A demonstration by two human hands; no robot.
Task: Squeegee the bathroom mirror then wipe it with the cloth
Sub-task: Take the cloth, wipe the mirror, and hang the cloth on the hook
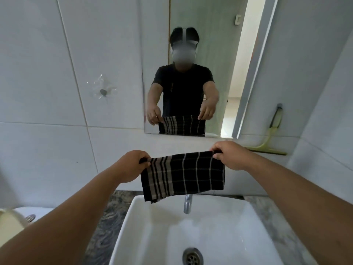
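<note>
Above sink (pixel 133 226), cloth (pixel 183 175) pinched between fingers (pixel 147 161).

Your left hand (pixel 133 165) and right hand (pixel 230 154) each pinch a top corner of the black checked cloth (pixel 183 175), stretched flat above the white sink (pixel 191 232) and tap (pixel 188 204). Mirror (pixel 191 54) directly ahead on the tiled wall. Green squeegee (pixel 267 144) hangs from a wall hook to the mirror's right, apart from both hands.

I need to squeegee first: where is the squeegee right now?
In the head view the squeegee hangs from a hook on the tiled wall, right of the mirror, beyond the right hand.
</note>
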